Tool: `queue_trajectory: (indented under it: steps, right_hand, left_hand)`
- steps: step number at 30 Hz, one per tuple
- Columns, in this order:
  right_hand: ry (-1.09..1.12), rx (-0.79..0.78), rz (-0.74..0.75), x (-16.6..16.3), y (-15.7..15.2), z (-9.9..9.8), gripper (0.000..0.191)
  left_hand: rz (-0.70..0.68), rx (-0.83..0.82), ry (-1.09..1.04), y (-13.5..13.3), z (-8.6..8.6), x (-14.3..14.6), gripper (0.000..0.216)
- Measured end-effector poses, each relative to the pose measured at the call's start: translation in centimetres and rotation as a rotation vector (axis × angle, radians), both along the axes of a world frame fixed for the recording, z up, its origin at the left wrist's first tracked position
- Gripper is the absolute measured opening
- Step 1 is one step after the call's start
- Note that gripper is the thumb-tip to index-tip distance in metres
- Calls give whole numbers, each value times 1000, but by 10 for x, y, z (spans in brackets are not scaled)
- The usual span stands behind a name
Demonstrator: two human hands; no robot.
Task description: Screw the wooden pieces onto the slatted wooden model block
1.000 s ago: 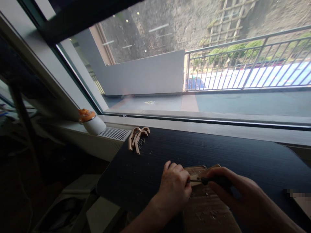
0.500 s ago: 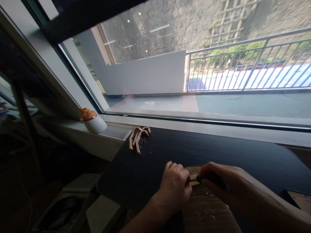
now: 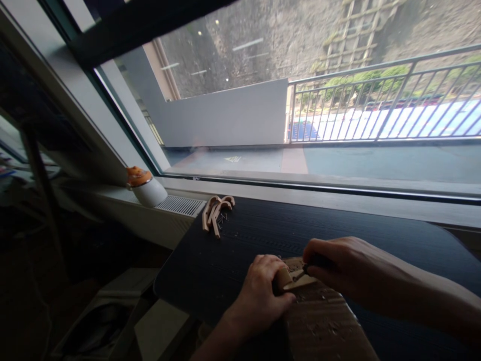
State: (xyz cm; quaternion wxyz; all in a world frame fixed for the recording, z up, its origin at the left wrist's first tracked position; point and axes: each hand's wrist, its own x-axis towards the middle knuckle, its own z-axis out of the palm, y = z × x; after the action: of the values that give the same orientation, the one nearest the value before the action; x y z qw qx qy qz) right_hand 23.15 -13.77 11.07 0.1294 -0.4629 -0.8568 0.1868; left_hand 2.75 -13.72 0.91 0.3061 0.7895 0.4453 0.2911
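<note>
My left hand (image 3: 259, 288) is closed around one end of a small pale wooden piece (image 3: 284, 277), pressing it on a brown wooden board (image 3: 319, 326). Part of the piece lies under my fingers. In my right hand (image 3: 338, 258) is a screwdriver (image 3: 319, 261) with a black handle, its shaft slanting down to the left. The tip meets the pale wood close to my left fingertips; whether a screw sits there I cannot make out. Small chips and gouges mark the board.
Several curved wooden pieces (image 3: 216, 213) with loose screws (image 3: 223, 218) lie at the black table's (image 3: 259, 225) far left corner. Beyond, a white bottle with an orange lid (image 3: 146, 188) stands on the ledge by the window. A pale box (image 3: 160, 328) is below the table's left edge.
My right hand has risen slightly, and the screwdriver is now more tilted. My left hand has shifted its grip, so more of the wooden piece shows.
</note>
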Motion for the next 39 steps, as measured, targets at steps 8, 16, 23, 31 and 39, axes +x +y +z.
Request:
queue_trajectory:
  steps: [8, 16, 23, 31, 39]
  right_hand:
    - [-28, 11, -18, -4, 2, 3, 16]
    - [-37, 16, -12, -3, 5, 4, 15]
    - [-28, 19, 14, -2, 5, 5, 12]
    - [-81, -6, 68, -7, 13, 13, 14]
    - [-130, -16, 79, -10, 17, 15, 18]
  left_hand:
    - [-68, -80, -72, 9, -12, -3, 48]
    - [-59, -124, -79, 10, -11, -5, 33]
    - [-55, -152, -89, 9, -12, -5, 30]
    - [-59, -132, -127, 12, -20, -6, 48]
    - [-55, -170, -109, 10, -17, -5, 31]
